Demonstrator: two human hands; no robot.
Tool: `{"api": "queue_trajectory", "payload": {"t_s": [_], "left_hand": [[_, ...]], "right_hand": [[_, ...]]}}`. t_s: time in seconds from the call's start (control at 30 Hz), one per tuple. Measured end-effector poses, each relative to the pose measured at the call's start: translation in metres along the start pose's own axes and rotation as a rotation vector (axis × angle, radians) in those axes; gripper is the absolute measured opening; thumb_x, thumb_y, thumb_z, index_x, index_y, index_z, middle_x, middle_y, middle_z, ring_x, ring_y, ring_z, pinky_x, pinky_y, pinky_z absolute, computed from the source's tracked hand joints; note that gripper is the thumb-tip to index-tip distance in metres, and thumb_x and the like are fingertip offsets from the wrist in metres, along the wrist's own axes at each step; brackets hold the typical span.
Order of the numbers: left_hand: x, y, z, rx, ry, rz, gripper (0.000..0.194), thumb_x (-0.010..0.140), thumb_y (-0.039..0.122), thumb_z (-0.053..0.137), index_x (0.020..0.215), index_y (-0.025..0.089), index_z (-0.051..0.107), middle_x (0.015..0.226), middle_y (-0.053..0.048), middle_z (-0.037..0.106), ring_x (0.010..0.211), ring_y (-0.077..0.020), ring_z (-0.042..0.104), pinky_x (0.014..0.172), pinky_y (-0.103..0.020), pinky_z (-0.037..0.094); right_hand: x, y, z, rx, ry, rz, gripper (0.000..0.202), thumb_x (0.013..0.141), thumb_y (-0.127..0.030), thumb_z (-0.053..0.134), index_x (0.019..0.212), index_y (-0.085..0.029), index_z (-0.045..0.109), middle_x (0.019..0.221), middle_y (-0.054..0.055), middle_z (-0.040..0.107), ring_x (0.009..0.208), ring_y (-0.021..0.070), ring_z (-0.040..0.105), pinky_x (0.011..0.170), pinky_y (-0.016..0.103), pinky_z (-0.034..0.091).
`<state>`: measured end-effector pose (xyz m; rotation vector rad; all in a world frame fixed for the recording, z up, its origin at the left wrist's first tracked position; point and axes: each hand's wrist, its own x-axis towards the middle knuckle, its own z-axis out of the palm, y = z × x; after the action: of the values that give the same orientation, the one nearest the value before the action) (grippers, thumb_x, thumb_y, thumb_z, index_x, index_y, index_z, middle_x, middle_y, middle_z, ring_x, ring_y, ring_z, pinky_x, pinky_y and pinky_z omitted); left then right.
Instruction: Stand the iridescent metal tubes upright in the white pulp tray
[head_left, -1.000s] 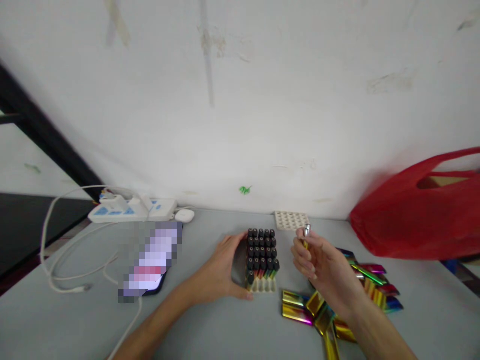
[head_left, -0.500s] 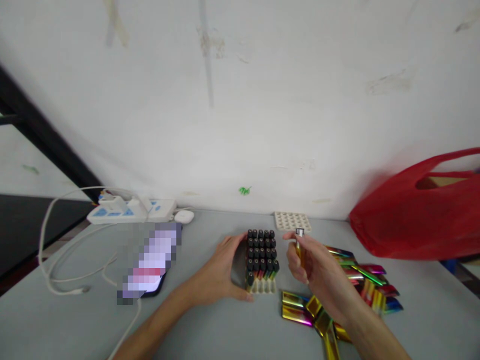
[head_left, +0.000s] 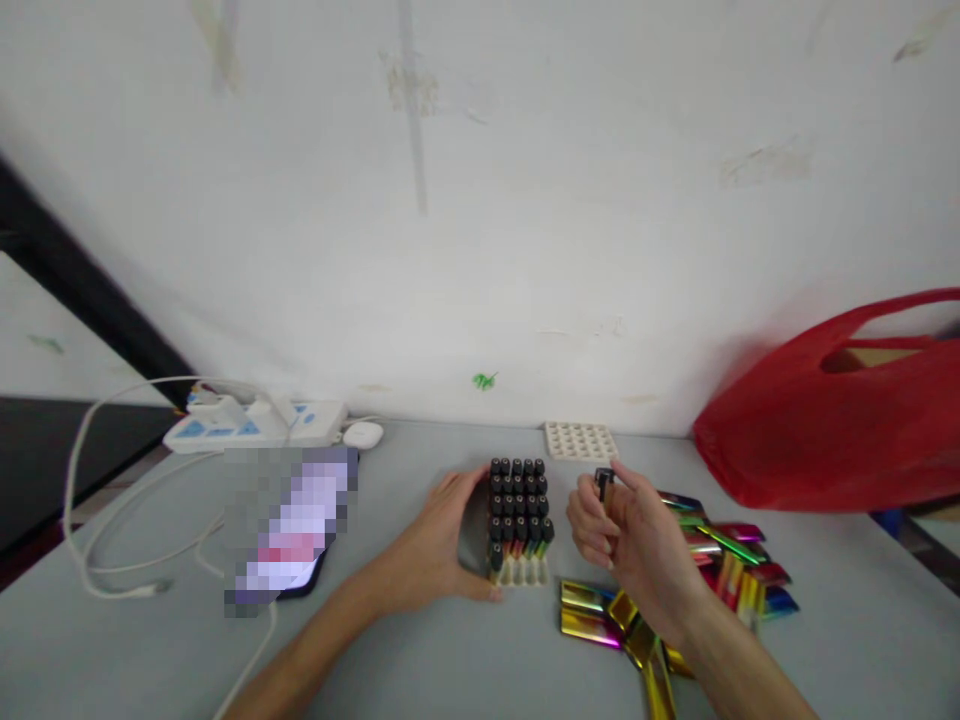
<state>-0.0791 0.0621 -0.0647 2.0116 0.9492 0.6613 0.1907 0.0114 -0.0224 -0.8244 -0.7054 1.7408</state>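
My left hand (head_left: 431,550) spans the left side of a pale tray (head_left: 529,572), fingers at its far corner and thumb at its near corner. Lighters (head_left: 519,505) with black tops stand upright in rows in this tray, and its nearest row shows several bare slots. To the right of the tray, raised over the table, my right hand (head_left: 630,545) is closed round a single lighter (head_left: 604,480). Only its dark top shows; the fingers cover the body. Below and beyond the right wrist lies a loose pile of shiny coloured lighters (head_left: 592,610).
Against the wall lies a second pale slotted tray (head_left: 581,440). A red bag (head_left: 832,420) stands at the right. To the left are a phone (head_left: 300,530) with a blurred screen, a power strip (head_left: 255,425), a white case (head_left: 363,434) and white cables (head_left: 120,570).
My right hand has turned the lighter: its silver top and gold side showed before, now a dark face shows and the fingers cover the body. My left hand stays at the tray.
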Motion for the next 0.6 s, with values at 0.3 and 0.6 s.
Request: {"api": "queue_trajectory", "payload": {"t_s": [0.3, 0.6], "left_hand": [[-0.0009, -0.0028, -0.001, -0.004, -0.008, 0.003, 0.14, 0.054, 0.047, 0.113, 0.172, 0.025, 0.043, 0.167, -0.021, 0.052, 0.156, -0.0508, 0.045, 0.135, -0.067, 0.032], [-0.0007, -0.0016, -0.0005, -0.013, 0.0, 0.001, 0.14, 0.054, 0.046, 0.113, 0.173, 0.025, 0.041, 0.167, -0.02, 0.052, 0.156, -0.0511, 0.045, 0.136, -0.067, 0.03]], "right_hand": [[-0.0016, -0.0001, 0.0018, 0.002, -0.029, 0.027, 0.055, 0.094, -0.065, 0.074, 0.067, -0.024, 0.049, 0.062, -0.009, 0.028, 0.053, 0.0116, 0.02, 0.048, 0.024, 0.025], [-0.0001, 0.0031, 0.0009, 0.002, -0.05, 0.039, 0.058, 0.095, -0.069, 0.073, 0.067, -0.024, 0.049, 0.061, -0.01, 0.027, 0.052, 0.0105, 0.017, 0.047, 0.025, 0.02]]}}
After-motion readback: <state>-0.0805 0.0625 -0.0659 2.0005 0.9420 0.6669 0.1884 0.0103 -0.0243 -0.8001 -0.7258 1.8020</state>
